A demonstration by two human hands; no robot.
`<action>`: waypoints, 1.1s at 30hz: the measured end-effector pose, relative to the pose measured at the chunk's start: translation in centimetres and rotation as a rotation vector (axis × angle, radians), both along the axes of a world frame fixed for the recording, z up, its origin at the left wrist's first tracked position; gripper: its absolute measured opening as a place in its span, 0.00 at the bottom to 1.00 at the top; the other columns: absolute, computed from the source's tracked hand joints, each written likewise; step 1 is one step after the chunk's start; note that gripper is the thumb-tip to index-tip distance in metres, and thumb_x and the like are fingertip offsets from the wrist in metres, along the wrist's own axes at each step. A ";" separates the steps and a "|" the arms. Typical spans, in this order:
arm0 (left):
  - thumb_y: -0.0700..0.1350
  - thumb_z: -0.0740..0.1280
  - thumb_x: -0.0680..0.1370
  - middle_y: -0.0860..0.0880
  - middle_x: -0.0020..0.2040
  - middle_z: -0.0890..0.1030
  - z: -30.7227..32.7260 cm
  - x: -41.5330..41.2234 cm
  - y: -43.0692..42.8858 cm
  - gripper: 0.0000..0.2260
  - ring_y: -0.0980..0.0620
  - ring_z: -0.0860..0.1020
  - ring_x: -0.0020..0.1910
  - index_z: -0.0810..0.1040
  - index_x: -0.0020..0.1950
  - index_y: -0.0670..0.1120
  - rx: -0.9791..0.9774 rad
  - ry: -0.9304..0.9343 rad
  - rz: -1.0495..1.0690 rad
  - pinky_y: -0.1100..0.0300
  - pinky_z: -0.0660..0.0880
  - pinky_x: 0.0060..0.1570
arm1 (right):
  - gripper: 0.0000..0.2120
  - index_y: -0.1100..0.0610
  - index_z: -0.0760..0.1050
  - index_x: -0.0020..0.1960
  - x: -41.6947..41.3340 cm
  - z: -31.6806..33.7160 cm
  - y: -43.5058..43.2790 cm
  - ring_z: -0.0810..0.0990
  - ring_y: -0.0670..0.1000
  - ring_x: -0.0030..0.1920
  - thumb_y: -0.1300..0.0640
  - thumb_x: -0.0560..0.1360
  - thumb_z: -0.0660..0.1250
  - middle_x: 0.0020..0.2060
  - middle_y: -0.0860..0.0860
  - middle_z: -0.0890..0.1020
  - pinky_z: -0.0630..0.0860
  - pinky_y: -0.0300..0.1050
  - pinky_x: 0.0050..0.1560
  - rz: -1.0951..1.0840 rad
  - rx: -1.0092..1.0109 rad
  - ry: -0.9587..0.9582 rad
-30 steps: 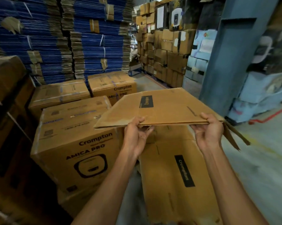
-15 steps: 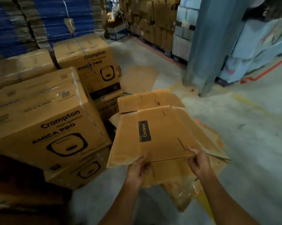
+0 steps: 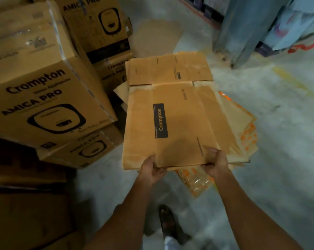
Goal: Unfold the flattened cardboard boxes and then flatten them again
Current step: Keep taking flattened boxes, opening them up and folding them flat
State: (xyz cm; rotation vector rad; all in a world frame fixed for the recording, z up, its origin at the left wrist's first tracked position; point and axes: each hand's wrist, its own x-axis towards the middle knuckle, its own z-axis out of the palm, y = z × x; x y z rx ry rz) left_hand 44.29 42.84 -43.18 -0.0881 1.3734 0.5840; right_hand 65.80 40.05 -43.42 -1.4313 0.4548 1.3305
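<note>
So you lowered flattened box (image 3: 170, 123) from chest height to just above floor pile (image 3: 242, 123). Left hand (image 3: 152, 170) and right hand (image 3: 215, 163) both gripped its near edge. Looked re-flattened, only set-down left.

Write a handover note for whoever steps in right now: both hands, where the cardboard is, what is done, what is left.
Left hand: grips the near edge of the flattened box.
Right hand: grips the same edge, further right.
The box is flat, label up, above a pile of flat cardboard on the floor; touching it or not, I cannot tell.
Done: this box is flat.
Left: probably lay it on the pile, then take the next one.
</note>
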 end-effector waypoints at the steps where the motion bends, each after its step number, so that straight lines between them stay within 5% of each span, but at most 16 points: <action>1: 0.47 0.65 0.83 0.38 0.55 0.78 -0.3 -0.4 0.1 0.11 0.38 0.78 0.58 0.73 0.55 0.38 -0.020 -0.019 -0.010 0.46 0.76 0.55 | 0.04 0.55 0.78 0.45 0.2 -0.2 -0.1 0.78 0.57 0.43 0.61 0.75 0.64 0.44 0.56 0.79 0.78 0.51 0.52 0.003 -0.012 0.000; 4: 0.57 0.66 0.81 0.40 0.57 0.77 -1.3 -1.7 0.0 0.22 0.39 0.77 0.60 0.72 0.59 0.37 -0.028 0.003 -0.128 0.44 0.72 0.59 | 0.08 0.57 0.79 0.50 1.0 -1.0 -0.5 0.75 0.54 0.42 0.58 0.73 0.67 0.44 0.55 0.75 0.75 0.49 0.53 0.059 -0.013 0.000; 6: 0.57 0.66 0.81 0.42 0.54 0.78 -1.1 -2.4 -0.1 0.21 0.42 0.77 0.53 0.74 0.58 0.38 0.006 0.070 -0.150 0.46 0.73 0.57 | 0.07 0.56 0.77 0.50 0.8 -1.2 -0.5 0.71 0.52 0.40 0.57 0.73 0.67 0.42 0.53 0.70 0.75 0.49 0.51 0.092 -0.031 -0.017; 8: 0.55 0.65 0.82 0.43 0.59 0.78 -0.5 -2.9 0.1 0.19 0.43 0.77 0.56 0.74 0.65 0.41 0.067 0.136 -0.137 0.48 0.73 0.57 | 0.02 0.55 0.74 0.48 0.0 -0.8 0.0 0.71 0.51 0.41 0.58 0.76 0.66 0.40 0.52 0.69 0.77 0.51 0.51 0.081 0.019 -0.016; 13: 0.52 0.62 0.84 0.46 0.62 0.80 2.9 -4.3 1.4 0.16 0.45 0.77 0.61 0.76 0.68 0.46 0.232 0.169 -0.070 0.49 0.71 0.66 | 0.10 0.59 0.74 0.60 -4.2 1.2 2.9 0.81 0.57 0.53 0.62 0.80 0.61 0.56 0.56 0.81 0.78 0.55 0.57 0.259 0.167 -0.047; 19: 0.49 0.61 0.85 0.48 0.61 0.81 6.7 -9.9 2.5 0.11 0.47 0.79 0.60 0.77 0.65 0.49 0.352 0.217 0.021 0.51 0.74 0.61 | 0.10 0.60 0.75 0.61 -12.1 4.5 7.1 0.82 0.55 0.48 0.61 0.81 0.61 0.54 0.57 0.83 0.79 0.48 0.46 0.525 0.254 -0.131; 22: 0.48 0.64 0.83 0.49 0.57 0.83 8.4 -15.8 1.1 0.08 0.47 0.81 0.58 0.80 0.60 0.49 0.388 0.298 0.122 0.49 0.75 0.64 | 0.10 0.60 0.74 0.62 -18.4 6.5 8.9 0.82 0.55 0.48 0.62 0.81 0.61 0.51 0.55 0.83 0.79 0.49 0.48 0.721 0.294 -0.141; 29: 0.46 0.62 0.84 0.42 0.60 0.81 9.4 -32.9 -8.4 0.10 0.42 0.80 0.57 0.78 0.63 0.47 0.335 0.493 0.545 0.54 0.75 0.52 | 0.07 0.57 0.76 0.55 -38.7 8.8 8.7 0.82 0.53 0.44 0.64 0.80 0.62 0.45 0.53 0.84 0.77 0.47 0.45 1.227 0.392 -0.151; 33: 0.45 0.62 0.84 0.48 0.54 0.83 9.2 -41.3 -16.0 0.09 0.51 0.80 0.48 0.79 0.61 0.46 0.241 0.524 0.875 0.57 0.76 0.49 | 0.08 0.56 0.77 0.55 -51.3 8.7 5.0 0.82 0.54 0.43 0.63 0.80 0.62 0.46 0.53 0.84 0.78 0.47 0.45 1.505 0.430 -0.087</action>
